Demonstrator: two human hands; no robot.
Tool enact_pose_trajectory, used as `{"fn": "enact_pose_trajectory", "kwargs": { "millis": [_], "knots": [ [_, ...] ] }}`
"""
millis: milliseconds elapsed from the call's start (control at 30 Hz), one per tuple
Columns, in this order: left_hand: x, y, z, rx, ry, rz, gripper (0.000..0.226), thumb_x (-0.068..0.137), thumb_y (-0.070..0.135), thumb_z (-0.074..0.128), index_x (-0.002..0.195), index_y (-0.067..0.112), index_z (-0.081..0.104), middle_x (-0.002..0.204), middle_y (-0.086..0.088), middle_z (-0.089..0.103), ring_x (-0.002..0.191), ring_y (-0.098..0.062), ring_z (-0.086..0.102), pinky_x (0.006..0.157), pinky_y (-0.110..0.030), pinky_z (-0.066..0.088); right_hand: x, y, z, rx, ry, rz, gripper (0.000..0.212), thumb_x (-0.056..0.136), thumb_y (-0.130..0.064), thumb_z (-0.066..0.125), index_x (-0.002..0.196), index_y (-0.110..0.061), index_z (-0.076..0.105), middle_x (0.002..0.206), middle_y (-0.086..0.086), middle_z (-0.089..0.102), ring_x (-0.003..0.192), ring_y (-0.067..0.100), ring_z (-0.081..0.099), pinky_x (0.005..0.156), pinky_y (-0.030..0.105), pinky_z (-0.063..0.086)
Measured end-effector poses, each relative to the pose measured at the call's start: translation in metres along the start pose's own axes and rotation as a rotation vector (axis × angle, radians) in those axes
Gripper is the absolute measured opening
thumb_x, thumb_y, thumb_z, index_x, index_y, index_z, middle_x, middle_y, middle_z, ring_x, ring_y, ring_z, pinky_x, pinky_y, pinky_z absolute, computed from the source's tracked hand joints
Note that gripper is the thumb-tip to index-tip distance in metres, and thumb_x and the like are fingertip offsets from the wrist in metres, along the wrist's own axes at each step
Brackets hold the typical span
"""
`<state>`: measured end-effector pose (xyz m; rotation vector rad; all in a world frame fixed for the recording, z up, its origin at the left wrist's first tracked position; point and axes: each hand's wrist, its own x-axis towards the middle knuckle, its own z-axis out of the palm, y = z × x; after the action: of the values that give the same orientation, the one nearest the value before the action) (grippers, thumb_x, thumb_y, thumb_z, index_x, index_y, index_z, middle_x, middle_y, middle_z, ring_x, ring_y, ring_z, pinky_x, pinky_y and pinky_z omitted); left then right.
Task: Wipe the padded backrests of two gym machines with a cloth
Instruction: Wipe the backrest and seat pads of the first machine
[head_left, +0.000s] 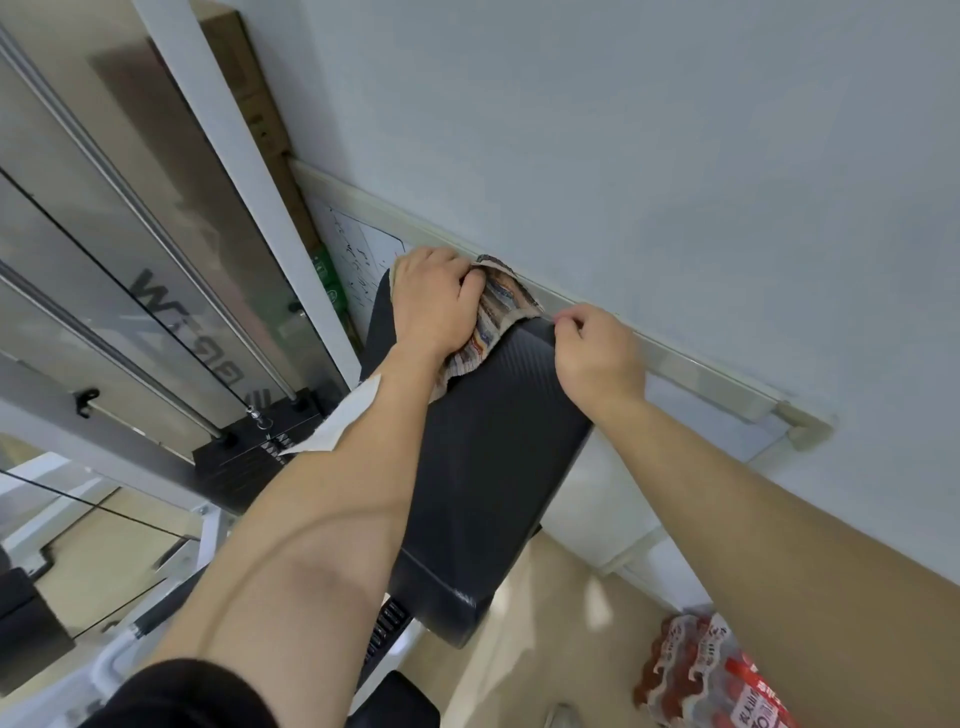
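Observation:
A black padded backrest (488, 441) of a gym machine runs up the middle of the view, its top end near the wall. A striped, patterned cloth (496, 312) lies over that top end. My left hand (434, 299) presses flat on the cloth, fingers curled into its folds. My right hand (597, 356) rests at the pad's upper right corner, fingers pinched together at the cloth's edge; whether it grips the cloth or the pad is unclear.
The machine's weight stack and guide rods (156, 291) stand at the left behind a clear shield. A whiteboard (675, 384) leans along the wall right behind the pad. A shrink-wrapped pack of bottles (711, 680) lies on the floor at the lower right.

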<state>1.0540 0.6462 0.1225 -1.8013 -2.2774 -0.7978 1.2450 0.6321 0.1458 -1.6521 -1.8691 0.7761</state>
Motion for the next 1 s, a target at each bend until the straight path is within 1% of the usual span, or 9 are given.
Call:
{"fn": "enact_pose_trajectory", "kwargs": {
  "millis": [200,333,433,533,633,733,867,933,1000],
  "knots": [
    [0.015,-0.042,-0.004,-0.402,0.008,-0.427,0.04,0.101,0.034,0.031,0.096,0.011,0.064,0.109,-0.008,0.066,0.103,-0.028,0.057,0.091,-0.041,0.044,0.007,-0.012,0.016,-0.212,0.071,-0.195,0.028,0.094,-0.023,0.046,0.104,-0.021,0.073,0.104,0.002,0.072,0.095,0.027,0.064,0.079,0.033,0.048],
    [-0.006,-0.04,0.012,-0.494,0.18,-0.555,0.046,0.108,0.038,0.021,0.102,0.013,0.058,0.107,-0.005,0.064,0.102,-0.022,0.056,0.086,-0.034,0.037,0.002,-0.001,0.026,-0.376,0.23,-0.313,0.029,0.094,-0.023,0.043,0.105,-0.02,0.07,0.103,0.001,0.066,0.095,0.026,0.057,0.083,0.039,0.038],
    [-0.03,-0.048,0.026,-0.525,0.258,-0.622,0.045,0.105,0.039,0.023,0.11,0.011,0.056,0.112,-0.009,0.062,0.107,-0.029,0.057,0.092,-0.04,0.041,-0.008,0.006,0.037,-0.428,0.417,-0.469,0.026,0.089,-0.014,0.048,0.1,-0.015,0.072,0.098,0.005,0.064,0.089,0.028,0.056,0.08,0.041,0.038],
    [-0.088,-0.052,0.056,-0.392,0.203,-0.716,0.054,0.098,0.037,0.026,0.129,0.001,0.05,0.13,-0.02,0.054,0.123,-0.039,0.048,0.108,-0.048,0.035,-0.022,0.008,0.043,-0.499,0.428,-0.576,0.035,0.084,-0.008,0.051,0.114,-0.016,0.069,0.109,0.006,0.064,0.095,0.028,0.057,0.086,0.041,0.04],
    [-0.151,-0.028,0.073,-0.236,-0.039,-0.787,0.066,0.096,0.028,0.043,0.15,-0.005,0.026,0.152,-0.028,0.03,0.145,-0.043,0.024,0.124,-0.049,0.011,-0.037,0.009,0.046,-0.542,0.34,-0.564,0.046,0.081,-0.009,0.056,0.126,-0.016,0.063,0.121,0.005,0.063,0.104,0.028,0.056,0.092,0.042,0.04],
    [-0.157,0.005,0.06,-0.229,-0.214,-0.754,0.093,0.084,0.045,0.069,0.148,-0.006,0.025,0.15,-0.025,0.032,0.143,-0.039,0.028,0.122,-0.042,0.016,-0.044,0.007,0.043,-0.594,0.314,-0.586,0.052,0.081,-0.012,0.057,0.132,-0.013,0.06,0.13,0.005,0.06,0.113,0.027,0.054,0.098,0.042,0.04],
    [-0.101,0.016,0.037,-0.232,-0.002,-0.507,0.073,0.086,0.027,0.071,0.138,-0.014,0.039,0.142,-0.036,0.041,0.135,-0.046,0.037,0.118,-0.048,0.023,-0.043,-0.001,0.044,-0.611,0.312,-0.661,0.055,0.085,-0.017,0.053,0.139,-0.011,0.053,0.134,0.008,0.057,0.119,0.028,0.052,0.102,0.043,0.039],
    [-0.083,-0.002,0.037,-0.179,0.094,-0.35,0.053,0.088,0.021,0.062,0.125,-0.015,0.051,0.126,-0.038,0.05,0.121,-0.053,0.047,0.112,-0.058,0.033,-0.043,-0.004,0.054,-0.589,0.3,-0.666,0.052,0.086,-0.02,0.049,0.137,-0.011,0.054,0.133,0.009,0.057,0.118,0.029,0.052,0.102,0.044,0.037],
    [-0.078,-0.03,0.04,-0.166,0.142,-0.272,0.042,0.086,0.018,0.06,0.116,-0.01,0.056,0.114,-0.033,0.055,0.112,-0.049,0.05,0.108,-0.058,0.035,-0.045,-0.004,0.07,-0.557,0.278,-0.703,0.048,0.087,-0.022,0.047,0.133,-0.011,0.056,0.13,0.009,0.057,0.116,0.03,0.052,0.103,0.044,0.034]
  ]
}}
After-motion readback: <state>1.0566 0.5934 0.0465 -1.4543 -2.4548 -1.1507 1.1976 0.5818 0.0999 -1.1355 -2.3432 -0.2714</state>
